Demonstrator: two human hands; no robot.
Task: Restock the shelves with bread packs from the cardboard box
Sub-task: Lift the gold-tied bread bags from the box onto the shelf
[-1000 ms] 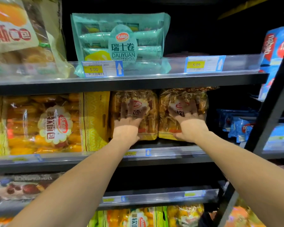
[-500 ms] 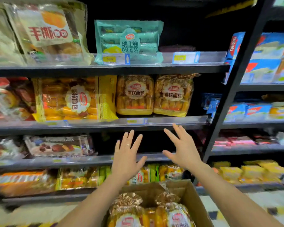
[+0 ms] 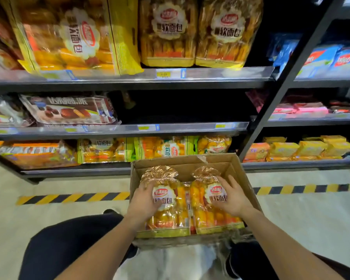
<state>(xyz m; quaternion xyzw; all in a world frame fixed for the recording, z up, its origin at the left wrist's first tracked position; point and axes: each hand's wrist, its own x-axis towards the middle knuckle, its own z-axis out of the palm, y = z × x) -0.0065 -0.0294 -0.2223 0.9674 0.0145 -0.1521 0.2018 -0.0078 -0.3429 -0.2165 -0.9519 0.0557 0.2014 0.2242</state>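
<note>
An open cardboard box sits on the floor in front of my knees. Two bread packs lie side by side in it, gold tops pointing away from me. My left hand grips the left bread pack at its left edge, thumb on the white label. On the right bread pack, my right hand holds the right side with fingers spread. Two matching packs stand upright on the shelf above.
A larger yellow bread bag stands left of the shelved packs. The shelf below is dark and bare on its right half. Lower shelves hold several snack packs. A black upright post divides the racks. Yellow-black tape marks the floor.
My view has dropped from the shelf to the box. Both hands left the two shelved packs, came down and back, and now rest on the two packs in the box.
</note>
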